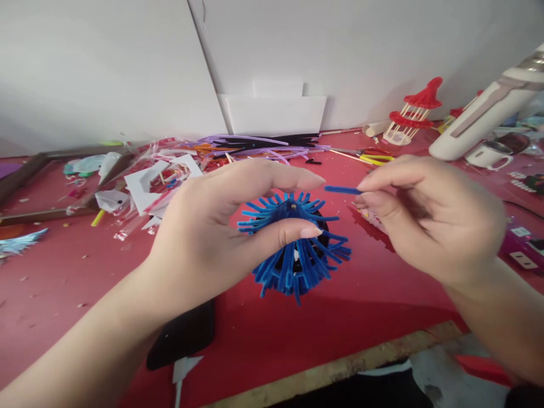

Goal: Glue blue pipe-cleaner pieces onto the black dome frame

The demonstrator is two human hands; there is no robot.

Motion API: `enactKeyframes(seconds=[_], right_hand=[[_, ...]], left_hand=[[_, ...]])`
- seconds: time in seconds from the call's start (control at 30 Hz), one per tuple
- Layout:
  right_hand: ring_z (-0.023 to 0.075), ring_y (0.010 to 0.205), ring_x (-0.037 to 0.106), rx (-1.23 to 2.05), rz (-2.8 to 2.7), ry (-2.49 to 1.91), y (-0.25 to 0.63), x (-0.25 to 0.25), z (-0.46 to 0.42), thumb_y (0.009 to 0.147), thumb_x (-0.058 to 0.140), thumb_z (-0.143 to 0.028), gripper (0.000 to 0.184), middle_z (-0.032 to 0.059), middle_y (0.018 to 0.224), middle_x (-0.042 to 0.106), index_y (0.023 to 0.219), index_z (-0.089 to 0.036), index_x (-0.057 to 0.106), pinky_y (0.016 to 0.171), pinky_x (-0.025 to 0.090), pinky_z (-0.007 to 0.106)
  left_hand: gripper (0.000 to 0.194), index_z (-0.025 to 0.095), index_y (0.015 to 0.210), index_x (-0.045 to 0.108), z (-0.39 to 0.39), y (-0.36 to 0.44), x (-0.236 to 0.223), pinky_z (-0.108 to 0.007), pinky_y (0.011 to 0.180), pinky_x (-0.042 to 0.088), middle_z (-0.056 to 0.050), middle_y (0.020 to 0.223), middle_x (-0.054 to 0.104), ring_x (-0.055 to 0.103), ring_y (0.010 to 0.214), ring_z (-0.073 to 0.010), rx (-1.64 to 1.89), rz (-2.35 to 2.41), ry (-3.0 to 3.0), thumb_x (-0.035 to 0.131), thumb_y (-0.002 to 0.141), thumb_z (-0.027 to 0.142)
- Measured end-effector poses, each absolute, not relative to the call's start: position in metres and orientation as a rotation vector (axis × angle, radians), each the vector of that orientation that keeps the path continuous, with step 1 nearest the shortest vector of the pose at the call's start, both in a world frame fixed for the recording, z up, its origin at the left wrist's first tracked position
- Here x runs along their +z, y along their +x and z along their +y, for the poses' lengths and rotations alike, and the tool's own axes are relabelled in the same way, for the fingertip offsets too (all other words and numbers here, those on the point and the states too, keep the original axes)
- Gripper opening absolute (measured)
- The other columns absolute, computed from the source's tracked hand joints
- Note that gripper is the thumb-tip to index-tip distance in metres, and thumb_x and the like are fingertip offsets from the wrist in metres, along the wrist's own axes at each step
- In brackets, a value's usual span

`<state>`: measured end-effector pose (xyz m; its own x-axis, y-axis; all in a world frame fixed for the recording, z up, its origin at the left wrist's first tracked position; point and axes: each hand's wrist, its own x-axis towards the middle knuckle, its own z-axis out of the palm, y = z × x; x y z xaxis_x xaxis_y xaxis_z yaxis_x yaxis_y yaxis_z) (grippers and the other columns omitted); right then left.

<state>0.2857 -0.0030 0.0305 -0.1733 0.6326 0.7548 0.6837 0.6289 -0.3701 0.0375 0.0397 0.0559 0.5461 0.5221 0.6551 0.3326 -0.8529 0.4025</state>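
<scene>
My right hand (429, 218) pinches a short blue pipe cleaner piece (341, 190) between thumb and index finger, its free end pointing left. My left hand (229, 212) arches over a round craft (293, 249) of many blue pipe cleaner pieces radiating from a peak, with a dark base showing between them. Left thumb and index finger are wide apart; the thumb crosses in front of the craft, and whether it touches I cannot tell. The other left fingers are hidden. The index fingertip is close to the free end of the pinched piece.
Purple and black pipe cleaners (263, 144) lie at the back. Plastic scraps and cut white card (147, 181) are at left, yellow-handled pliers (376, 159) at back right. A red-roofed stick model (410, 119), a white cylindrical device (484, 110), a white mug (489, 154) and a black phone (185, 334) surround my hands.
</scene>
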Motion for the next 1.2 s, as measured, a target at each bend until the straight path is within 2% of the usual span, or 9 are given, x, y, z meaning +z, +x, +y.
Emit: enactKeyframes(seconds=[0.13,0.23,0.3,0.5,0.67,0.8,0.93,1.03,1.2], right_hand=[[0.0091,0.074,0.069,0.197,-1.868,-0.925,0.26,0.053,-0.004,0.093,0.068,-0.015,0.01,-0.0043,0.086,0.073,0.097,-0.024,0.07,0.072,0.06,0.022],[0.0094,0.074,0.072,0.435,-1.763,-0.851,0.25,0.057,0.003,0.089,0.073,-0.013,0.014,-0.0051,0.09,0.076,0.099,-0.023,0.072,0.067,0.062,0.022],[0.0105,0.078,0.074,0.501,-1.72,-0.781,0.247,0.054,0.009,0.085,0.077,-0.012,0.019,-0.005,0.095,0.078,0.1,-0.024,0.073,0.07,0.064,0.023],[0.0117,0.089,0.075,0.29,-1.798,-0.7,0.246,0.047,0.016,0.084,0.08,-0.017,0.012,-0.0036,0.094,0.08,0.092,-0.023,0.076,0.084,0.063,0.025],[0.0102,0.085,0.07,0.31,-1.906,-0.676,0.251,0.052,0.016,0.085,0.078,-0.014,0.009,-0.0006,0.087,0.076,0.083,-0.019,0.071,0.084,0.062,0.025],[0.0121,0.081,0.068,0.381,-2.05,-0.52,0.258,0.055,0.023,0.085,0.076,-0.013,0.014,-0.0002,0.082,0.073,0.077,-0.021,0.069,0.079,0.06,0.03],[0.0155,0.083,0.071,0.355,-2.153,-0.48,0.266,0.057,0.03,0.087,0.077,-0.022,0.01,-0.0016,0.085,0.074,0.079,-0.025,0.072,0.085,0.058,0.038],[0.0172,0.088,0.072,0.357,-2.216,-0.509,0.272,0.06,0.031,0.091,0.072,-0.026,0.009,-0.0027,0.088,0.076,0.084,-0.03,0.075,0.091,0.057,0.041],[0.0175,0.089,0.073,0.348,-2.26,-0.503,0.278,0.066,0.029,0.094,0.066,-0.022,0.014,-0.0023,0.089,0.077,0.089,-0.03,0.077,0.093,0.058,0.042]], left_hand=[[0.013,0.023,0.098,0.073,0.034,0.04,0.058,-0.017,0.083,0.06,0.009,0.094,0.08,0.073,0.085,-0.0056,1.393,0.734,2.582,0.08,0.087,0.019],[0.009,0.023,0.095,0.073,0.031,0.042,0.059,-0.017,0.085,0.062,0.01,0.093,0.08,0.074,0.086,-0.0056,1.481,0.866,2.468,0.078,0.089,0.018],[0.009,0.023,0.096,0.073,0.03,0.043,0.06,-0.017,0.084,0.063,0.01,0.093,0.08,0.075,0.086,-0.0061,1.498,0.929,2.411,0.077,0.09,0.018],[0.007,0.026,0.091,0.071,0.032,0.043,0.058,-0.02,0.074,0.061,0.011,0.086,0.078,0.074,0.078,-0.0075,1.435,0.945,2.532,0.072,0.092,0.019],[0.012,0.022,0.089,0.068,0.03,0.04,0.058,-0.018,0.079,0.056,0.008,0.083,0.074,0.069,0.08,-0.0065,1.349,0.959,2.656,0.065,0.094,0.012],[0.016,0.02,0.088,0.068,0.037,0.036,0.06,-0.029,0.084,0.056,0.002,0.086,0.074,0.068,0.084,-0.0123,1.271,0.714,2.772,0.062,0.094,0.007],[0.013,0.019,0.088,0.066,0.046,0.034,0.062,-0.037,0.084,0.054,-0.002,0.088,0.074,0.067,0.084,-0.0164,1.221,0.517,2.868,0.066,0.092,0.007],[0.014,0.022,0.088,0.066,0.049,0.032,0.064,-0.037,0.084,0.055,-0.001,0.088,0.074,0.067,0.086,-0.0169,1.2,0.506,2.868,0.066,0.093,0.009],[0.015,0.023,0.091,0.067,0.05,0.03,0.067,-0.037,0.086,0.056,0.001,0.087,0.075,0.067,0.086,-0.0159,1.199,0.442,2.893,0.066,0.092,0.008]])
